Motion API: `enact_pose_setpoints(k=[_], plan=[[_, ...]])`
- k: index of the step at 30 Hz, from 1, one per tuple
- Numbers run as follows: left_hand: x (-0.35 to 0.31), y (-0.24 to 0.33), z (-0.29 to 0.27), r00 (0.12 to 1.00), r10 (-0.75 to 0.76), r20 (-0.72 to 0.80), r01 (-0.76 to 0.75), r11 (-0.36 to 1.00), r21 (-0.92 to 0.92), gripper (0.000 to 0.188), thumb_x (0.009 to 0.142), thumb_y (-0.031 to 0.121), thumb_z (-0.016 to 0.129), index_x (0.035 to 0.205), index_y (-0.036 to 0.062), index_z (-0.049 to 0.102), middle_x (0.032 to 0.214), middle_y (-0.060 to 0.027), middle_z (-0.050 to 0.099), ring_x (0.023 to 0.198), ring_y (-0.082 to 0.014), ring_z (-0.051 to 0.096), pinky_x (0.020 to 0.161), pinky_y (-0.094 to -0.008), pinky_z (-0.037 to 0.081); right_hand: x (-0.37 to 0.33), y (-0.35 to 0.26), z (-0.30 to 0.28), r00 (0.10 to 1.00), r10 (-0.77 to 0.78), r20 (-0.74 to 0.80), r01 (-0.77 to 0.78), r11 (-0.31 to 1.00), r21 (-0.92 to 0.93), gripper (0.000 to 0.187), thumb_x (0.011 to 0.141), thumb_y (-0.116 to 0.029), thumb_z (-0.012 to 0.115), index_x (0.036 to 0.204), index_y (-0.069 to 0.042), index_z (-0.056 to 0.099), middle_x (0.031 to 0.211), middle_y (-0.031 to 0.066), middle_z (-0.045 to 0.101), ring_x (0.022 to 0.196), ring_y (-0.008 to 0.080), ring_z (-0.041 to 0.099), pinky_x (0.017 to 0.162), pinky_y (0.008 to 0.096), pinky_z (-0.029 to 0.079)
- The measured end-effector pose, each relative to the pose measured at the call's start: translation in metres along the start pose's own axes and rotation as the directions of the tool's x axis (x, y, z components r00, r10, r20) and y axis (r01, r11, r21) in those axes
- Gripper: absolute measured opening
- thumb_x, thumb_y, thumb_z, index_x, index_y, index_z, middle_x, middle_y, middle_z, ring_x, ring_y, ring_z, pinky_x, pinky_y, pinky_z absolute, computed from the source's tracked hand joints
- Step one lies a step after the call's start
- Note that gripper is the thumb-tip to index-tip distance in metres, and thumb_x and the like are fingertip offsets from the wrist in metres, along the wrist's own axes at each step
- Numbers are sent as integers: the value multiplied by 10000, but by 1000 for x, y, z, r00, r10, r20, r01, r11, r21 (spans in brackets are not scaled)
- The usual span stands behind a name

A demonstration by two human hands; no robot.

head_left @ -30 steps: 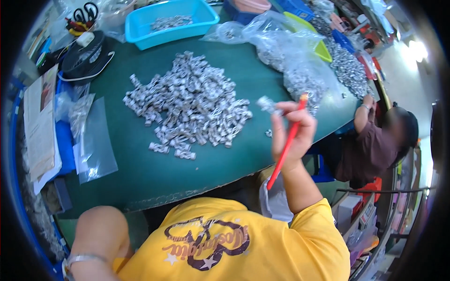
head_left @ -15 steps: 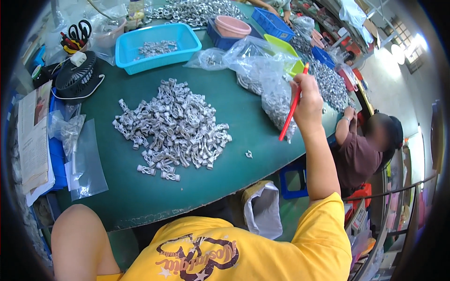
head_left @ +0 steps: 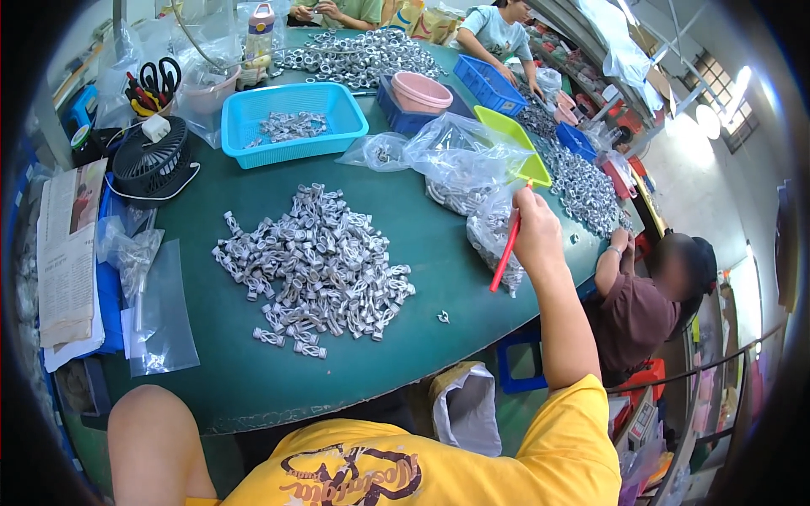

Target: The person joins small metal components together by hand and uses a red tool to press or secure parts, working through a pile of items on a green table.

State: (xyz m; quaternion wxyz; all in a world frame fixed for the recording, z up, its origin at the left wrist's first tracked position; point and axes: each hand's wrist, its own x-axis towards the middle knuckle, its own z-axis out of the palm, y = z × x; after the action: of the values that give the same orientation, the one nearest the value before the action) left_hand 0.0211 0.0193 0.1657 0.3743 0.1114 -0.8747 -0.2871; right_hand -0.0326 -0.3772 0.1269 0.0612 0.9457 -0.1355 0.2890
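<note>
My right hand point(head_left: 537, 229) is closed round a slim red pen point(head_left: 506, 257), raised over the right part of the green table point(head_left: 371, 363). The pen slants, its orange-tipped end showing above my fingers. Just beside it lie clear plastic bags point(head_left: 494, 232) with small grey metal parts inside. A large heap of grey looped parts point(head_left: 316, 261) sits mid-table in front of me, and a single looped part point(head_left: 443, 317) lies apart to its right. My left hand is out of view.
A light-blue basket point(head_left: 291, 93) holds some parts behind the heap. A black fan point(head_left: 153, 160), newspaper point(head_left: 74, 236) and plastic sheet point(head_left: 164, 312) stand or lie left. A yellow-green tray point(head_left: 523, 152) is right. A person in brown point(head_left: 641, 316) sits right; others work at the far side.
The view has tilted up, so the table sits lower and the far co-workers show more. My right hand, still holding the red pen, has come slightly left, nearer the plastic bags.
</note>
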Motion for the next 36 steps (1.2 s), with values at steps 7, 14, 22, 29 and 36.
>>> enact_pose_setpoints(k=[7, 14, 22, 29, 36], plan=[[2, 6, 3, 999, -35, -16, 36, 999, 24, 134, 768, 121, 570, 872, 49, 615, 810, -84, 601, 703, -204, 572, 541, -309, 449, -13, -71, 7, 867, -434, -244, 498, 753, 431, 191, 655, 73, 593, 797, -37, 529, 773, 126, 601, 647, 286, 585, 573, 345, 486], [8, 1, -1, 1000, 4, 5, -4, 1000, 22, 139, 762, 118, 584, 871, 39, 617, 806, -92, 604, 690, -206, 576, 539, -308, 451, -70, -133, 37, 651, -756, -67, 560, 419, 714, 149, 726, -111, 575, 864, -71, 536, 1024, 140, 572, 955, 300, 560, 789, 390, 453], [8, 1, 4, 999, -22, -32, 23, 999, 49, 146, 755, 114, 601, 870, 27, 619, 801, -100, 609, 676, -208, 580, 537, -308, 454, -98, -173, 58, 608, -790, 81, 381, 379, 844, 175, 769, -98, 514, 940, -66, 498, 979, 138, 552, 898, 303, 545, 733, 387, 458], [4, 4, 20, 984, -82, -157, 94, 993, 68, 153, 748, 111, 615, 869, 17, 621, 797, -107, 613, 664, -210, 584, 535, -308, 457, -107, -165, 63, 783, -620, -52, 345, 363, 866, 158, 702, -54, 583, 851, -60, 529, 916, 138, 583, 885, 317, 565, 726, 380, 464], [7, 10, 31, 959, -154, -240, 178, 981, 81, 161, 742, 108, 629, 868, 7, 624, 793, -115, 617, 651, -211, 588, 533, -308, 459, -121, -173, 53, 924, -383, 11, 187, 476, 859, 291, 619, 18, 693, 823, -65, 504, 874, 95, 618, 757, 277, 570, 687, 356, 437]])
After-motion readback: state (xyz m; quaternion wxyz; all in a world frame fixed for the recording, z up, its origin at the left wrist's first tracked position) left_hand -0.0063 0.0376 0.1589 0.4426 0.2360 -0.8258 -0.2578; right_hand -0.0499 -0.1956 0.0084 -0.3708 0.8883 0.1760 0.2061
